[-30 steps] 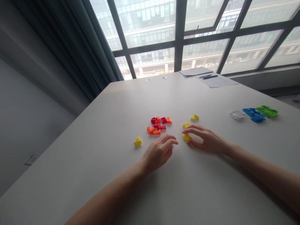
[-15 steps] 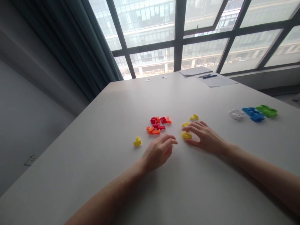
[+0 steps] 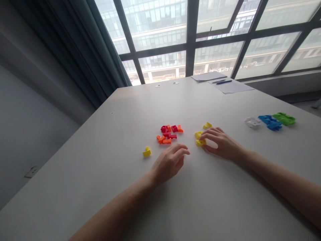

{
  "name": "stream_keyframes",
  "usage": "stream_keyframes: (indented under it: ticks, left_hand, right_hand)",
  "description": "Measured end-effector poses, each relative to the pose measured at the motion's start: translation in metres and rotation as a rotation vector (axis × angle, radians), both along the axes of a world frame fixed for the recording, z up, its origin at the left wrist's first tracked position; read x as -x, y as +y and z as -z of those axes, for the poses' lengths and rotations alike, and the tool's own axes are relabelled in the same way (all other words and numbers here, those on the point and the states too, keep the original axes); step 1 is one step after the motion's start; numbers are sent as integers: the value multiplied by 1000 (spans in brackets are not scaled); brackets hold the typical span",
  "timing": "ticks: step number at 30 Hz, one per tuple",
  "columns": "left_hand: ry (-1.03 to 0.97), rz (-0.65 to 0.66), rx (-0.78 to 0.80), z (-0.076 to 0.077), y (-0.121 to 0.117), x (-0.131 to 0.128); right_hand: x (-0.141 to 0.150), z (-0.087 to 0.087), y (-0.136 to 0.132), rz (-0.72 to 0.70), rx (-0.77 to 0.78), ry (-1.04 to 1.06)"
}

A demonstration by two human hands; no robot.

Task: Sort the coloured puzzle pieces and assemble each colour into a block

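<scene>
My left hand [image 3: 171, 161] rests on the white table [image 3: 140, 201] just in front of the red and orange blocks, loosely bent with its fingers apart and holding nothing. My right hand [image 3: 220, 144] has its thumb and fingertips closed around a small yellow block [image 3: 200, 143]. Right behind that block lies another yellow block [image 3: 198, 134], partly near my fingertips. A third yellow block [image 3: 207, 125] sits a little farther back. To the left of my left hand stands a lone yellow block [image 3: 146, 152].
Red blocks [image 3: 166, 135] and orange blocks [image 3: 167, 141] lie in a loose group at the middle. Off to the right are white pieces [image 3: 252, 123], blue pieces [image 3: 271, 122] and green pieces [image 3: 284, 118]. Papers [image 3: 232, 87] and a pen [image 3: 224, 82] lie by the window.
My right hand has shifted slightly right, its thumb and fingers drawing in on the near yellow block. That block has moved slightly back, closer to the one behind. My left hand stays put.
</scene>
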State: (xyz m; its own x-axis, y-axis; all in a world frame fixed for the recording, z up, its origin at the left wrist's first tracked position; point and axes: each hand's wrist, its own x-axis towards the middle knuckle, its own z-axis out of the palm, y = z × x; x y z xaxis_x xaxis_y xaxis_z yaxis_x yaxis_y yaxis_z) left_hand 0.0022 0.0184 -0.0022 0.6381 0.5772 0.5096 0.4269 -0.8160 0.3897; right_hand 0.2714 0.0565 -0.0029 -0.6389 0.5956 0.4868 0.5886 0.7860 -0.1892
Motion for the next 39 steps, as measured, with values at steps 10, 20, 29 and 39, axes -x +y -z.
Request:
stream_keyframes:
  ticks: [10, 20, 29, 39]
  left_hand:
    - [-1, -2, 1, 1, 0, 0]
    - [2, -4, -4, 0, -1, 0]
    - [7, -6, 3, 0, -1, 0]
    - [6, 0, 3, 0, 0, 0]
  right_hand:
    - [-15, 0, 10, -9, -46, -9]
    - [-13, 3, 10, 31, -2, 42]
    - [-15, 12, 12, 78, 117, 9]
    - [-11, 12, 10, 96, 111, 3]
